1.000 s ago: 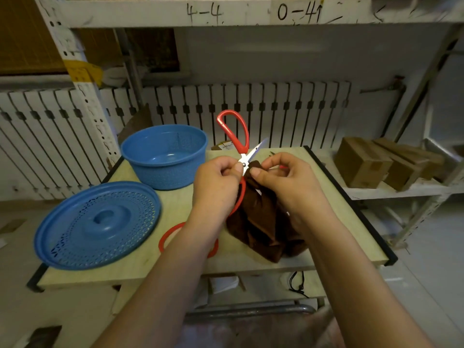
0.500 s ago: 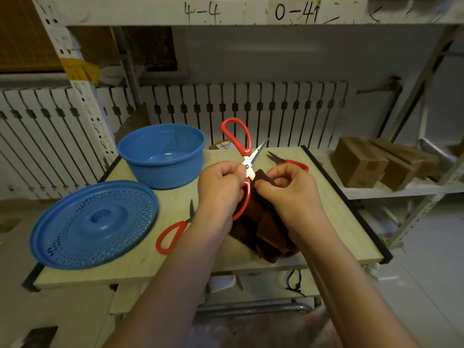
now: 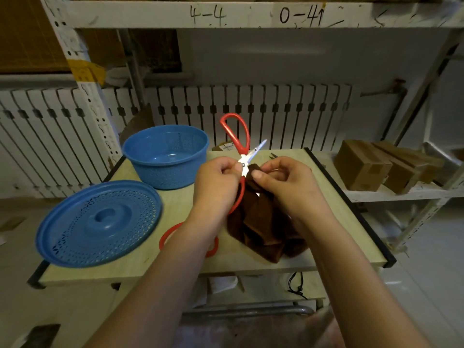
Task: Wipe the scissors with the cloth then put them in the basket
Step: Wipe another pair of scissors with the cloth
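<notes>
Pale wooden worktop (image 3: 175,212) with dark edging, set before white slatted panels and a metal rack marked "4-4" and "0-41".

Counts: one blue basket (image 3: 166,154), upright, at back left of worktop. One blue perforated lid (image 3: 98,223), lying flat at front left, apart from basket. One brown cloth (image 3: 263,222), bunched, at centre right. One pair of red-handled scissors (image 3: 241,156) in hand. Second red loop (image 3: 167,236) lying flat on worktop beneath left forearm, partly hidden; blades not visible, so cannot confirm as second pair. Dark tips of another tool (image 3: 273,155) just behind right hand; identity unclear. Three cardboard boxes (image 3: 361,167) on side shelf at right.

Left hand (image 3: 217,183): grip clenched on scissors at pivot, thumb and fingers pinching there. Scissors held above worktop, blades spread; one handle loop standing up and away above the grip, other handle curving down past left palm. One blade tip pointing up-right, clear of both hands.

Right hand (image 3: 288,187): grip pinching upper fold of cloth, fingertips pressed against scissors just beside pivot. Rest of cloth hanging down onto worktop below both hands.

Scissors well apart from basket, to its right.
</notes>
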Demonstrator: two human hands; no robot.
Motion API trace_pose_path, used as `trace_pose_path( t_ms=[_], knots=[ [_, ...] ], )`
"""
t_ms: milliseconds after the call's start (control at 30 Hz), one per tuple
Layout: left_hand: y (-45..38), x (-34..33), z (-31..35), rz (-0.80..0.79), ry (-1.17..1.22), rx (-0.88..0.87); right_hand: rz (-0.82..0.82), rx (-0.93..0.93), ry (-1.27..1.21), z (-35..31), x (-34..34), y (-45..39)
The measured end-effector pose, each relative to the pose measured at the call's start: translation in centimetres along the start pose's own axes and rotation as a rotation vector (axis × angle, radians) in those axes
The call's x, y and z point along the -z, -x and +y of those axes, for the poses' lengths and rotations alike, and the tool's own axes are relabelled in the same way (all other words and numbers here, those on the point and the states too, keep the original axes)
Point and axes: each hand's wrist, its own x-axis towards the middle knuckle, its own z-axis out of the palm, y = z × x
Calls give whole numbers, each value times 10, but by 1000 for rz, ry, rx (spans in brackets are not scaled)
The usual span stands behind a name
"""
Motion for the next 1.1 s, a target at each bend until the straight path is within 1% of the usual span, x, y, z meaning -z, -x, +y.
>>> trace_pose_path(
  t_ms=[67, 133, 267, 367, 600, 700, 767, 867, 967, 1100],
  knots=[
    [1, -5, -2, 4, -11, -11, -1, -11, -13, 0, -6, -3],
    [2, -8, -5, 15, -4, -4, -6, -39, -84, 0, -9, -4],
    [11, -9, -9, 21, 92, 55, -69, -101, -177, 0, -9, 2],
    [16, -12, -7, -11, 158, 121, -72, -107, -212, 4, -3, 8],
    [15, -11, -4, 3, 216, 176, -37, -67, -121, 12, 6, 16],
    [4, 3, -2, 85, 269, 200, -47, -71, -124, 15, 15, 20],
    [-4, 15, 0, 92, 233, 186, -28, -67, -106, 15, 23, 20],
    [-2, 18, 3, -8, 132, 134, 1, -17, -65, 7, 27, 11],
    [0, 9, 4, -25, 57, 80, -25, 16, -44, -3, 18, 1],
    [2, -1, 0, -12, 43, 18, -72, -57, -85, -5, -2, -3]
  ],
)
